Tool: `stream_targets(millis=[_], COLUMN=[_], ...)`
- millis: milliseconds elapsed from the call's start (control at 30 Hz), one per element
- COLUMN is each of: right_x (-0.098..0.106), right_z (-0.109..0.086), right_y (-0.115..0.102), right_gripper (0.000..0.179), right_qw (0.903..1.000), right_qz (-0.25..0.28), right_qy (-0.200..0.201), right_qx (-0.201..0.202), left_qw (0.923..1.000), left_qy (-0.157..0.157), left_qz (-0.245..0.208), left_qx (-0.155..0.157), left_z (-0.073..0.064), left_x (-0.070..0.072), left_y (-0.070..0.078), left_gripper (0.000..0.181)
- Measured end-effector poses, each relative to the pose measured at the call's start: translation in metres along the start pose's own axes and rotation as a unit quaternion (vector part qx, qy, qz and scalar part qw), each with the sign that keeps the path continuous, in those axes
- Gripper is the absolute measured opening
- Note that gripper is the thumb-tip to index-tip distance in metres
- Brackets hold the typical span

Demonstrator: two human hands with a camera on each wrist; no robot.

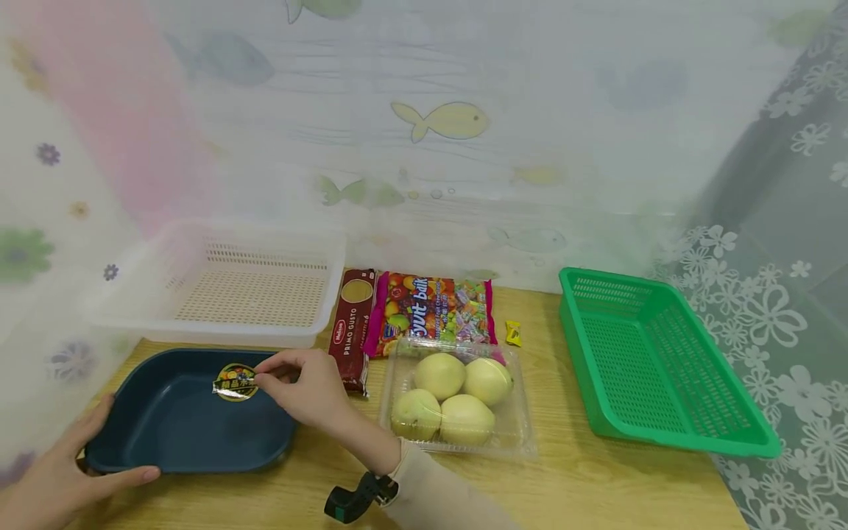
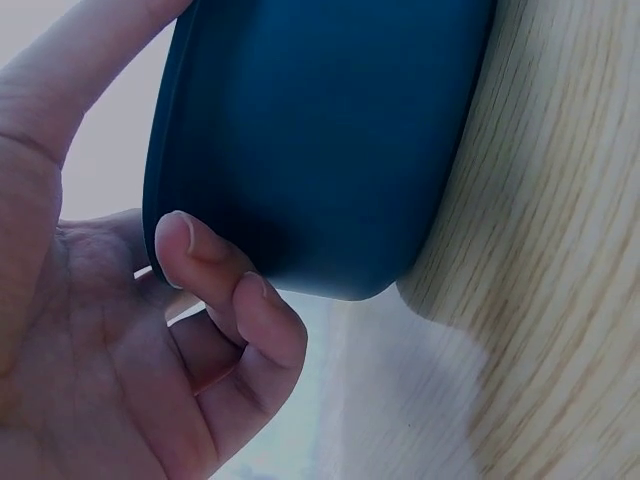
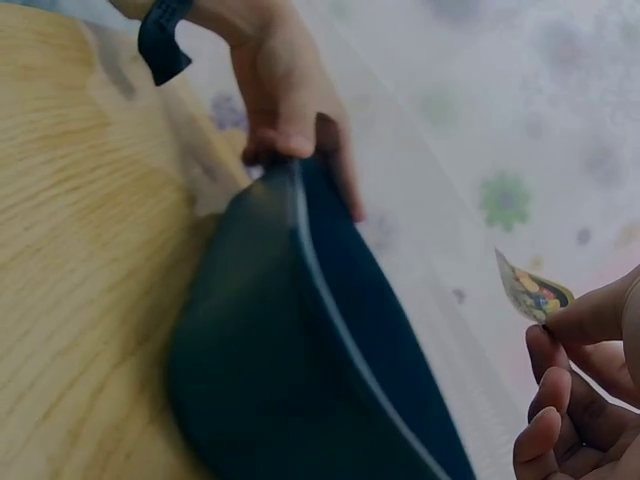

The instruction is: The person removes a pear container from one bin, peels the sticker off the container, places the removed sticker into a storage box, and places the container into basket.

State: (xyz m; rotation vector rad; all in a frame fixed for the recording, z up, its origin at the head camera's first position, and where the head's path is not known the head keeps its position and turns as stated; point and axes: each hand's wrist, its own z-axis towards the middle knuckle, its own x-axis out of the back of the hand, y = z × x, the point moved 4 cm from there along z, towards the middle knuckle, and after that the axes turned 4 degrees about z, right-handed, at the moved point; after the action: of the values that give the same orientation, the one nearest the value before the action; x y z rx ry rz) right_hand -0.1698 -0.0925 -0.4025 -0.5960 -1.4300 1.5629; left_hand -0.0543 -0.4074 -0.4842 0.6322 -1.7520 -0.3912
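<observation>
We see the left hand (image 1: 62, 471) gripping one end of the dark blue basin (image 1: 199, 436), its fingers curled at the rim and the thumb along the near side — presumably to steady it on the wooden table (image 1: 576, 482) while the other hand works. The right hand (image 1: 308, 386) pinches a black-and-gold label (image 1: 235, 383) between thumb and fingertips. From the head view that label lies over the basin's far right part; from the right wrist we make it out in the air, apart from the basin, its surface bent. We take the pinch at one edge as a way to spare the rest of it, leaving most of its face uncovered. The basin stands nearest the person, likely so that both hands reach it easily

Behind it sits a white basket (image 1: 218, 335), and to the right lie a dark red packet (image 1: 353, 331) and a bright bag of sweets (image 1: 430, 305). Four pale fruits (image 1: 419, 414) rest together in a clear plastic box (image 1: 519, 427), whose walls probably hold them from rolling. Beyond are a small yellow sweet (image 1: 513, 333) and — at the far right — a green basket (image 1: 689, 442)
</observation>
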Motion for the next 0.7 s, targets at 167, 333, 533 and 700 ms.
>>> stream_targets(millis=[167, 333, 533, 700], right_x=[-0.013, -0.023, -0.029, -0.034], right_z=[0.004, 0.009, 0.015, 0.018], right_y=[0.011, 0.017, 0.02, 0.021], right_gripper=[0.011, 0.01, 0.009, 0.011], right_qw=[0.9998, 0.9993, 0.9993, 0.9984], right_qz=[0.007, 0.014, -0.016, -0.05], right_qy=[-0.001, 0.007, 0.011, -0.016], right_qx=[-0.017, -0.035, -0.033, -0.021], left_qw=[0.9999, 0.9998, 0.9999, 0.9999], left_qy=[0.006, 0.014, 0.005, 0.007], left_qz=[-0.011, -0.008, 0.005, 0.003], left_qx=[-0.007, -0.013, 0.007, 0.008], left_z=[0.001, 0.002, 0.004, 0.003], left_x=[-0.003, -0.004, -0.004, -0.004], left_y=[-0.001, -0.002, -0.001, -0.001], left_gripper=[0.126, 0.128, 0.13, 0.13])
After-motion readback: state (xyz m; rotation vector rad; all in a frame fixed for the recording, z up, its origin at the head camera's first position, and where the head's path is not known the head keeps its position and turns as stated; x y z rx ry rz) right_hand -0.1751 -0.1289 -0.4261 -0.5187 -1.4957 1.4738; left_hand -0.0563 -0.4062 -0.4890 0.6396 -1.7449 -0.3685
